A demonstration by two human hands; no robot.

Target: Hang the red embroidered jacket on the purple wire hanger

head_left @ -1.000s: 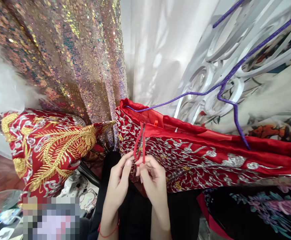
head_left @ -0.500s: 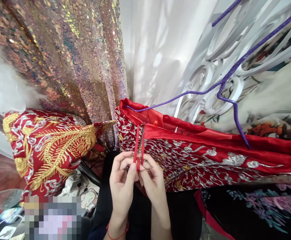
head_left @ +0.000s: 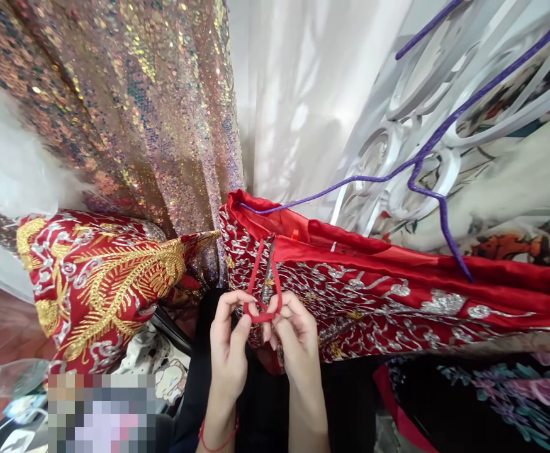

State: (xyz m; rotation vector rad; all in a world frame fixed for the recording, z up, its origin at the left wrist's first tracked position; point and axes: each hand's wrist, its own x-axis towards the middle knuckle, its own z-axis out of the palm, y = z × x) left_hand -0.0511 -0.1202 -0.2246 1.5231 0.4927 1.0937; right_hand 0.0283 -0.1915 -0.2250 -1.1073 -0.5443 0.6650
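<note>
A red satin garment (head_left: pixel 398 296) with silver embroidery hangs on a purple hanger (head_left: pixel 426 154) in front of me. Two thin red ties (head_left: pixel 263 283) drop from its waistband and form a small loop. My left hand (head_left: pixel 230 346) pinches the left side of that loop between thumb and forefinger. My right hand (head_left: pixel 294 336) holds the right side, fingers curled around the cord. A red string bracelet (head_left: pixel 216 437) circles my left wrist.
A second red garment (head_left: pixel 100 283) with gold and silver phoenix embroidery hangs at the left. Behind are a sequinned fabric (head_left: pixel 128 113), a white curtain (head_left: pixel 303 94) and a white scrolled metal rack (head_left: pixel 421 113). Dark floral cloth (head_left: pixel 501 396) lies at lower right.
The two ties, held straight and close together half a second ago, now spread into a loop between my fingers. My hands have shifted slightly lower and apart.
</note>
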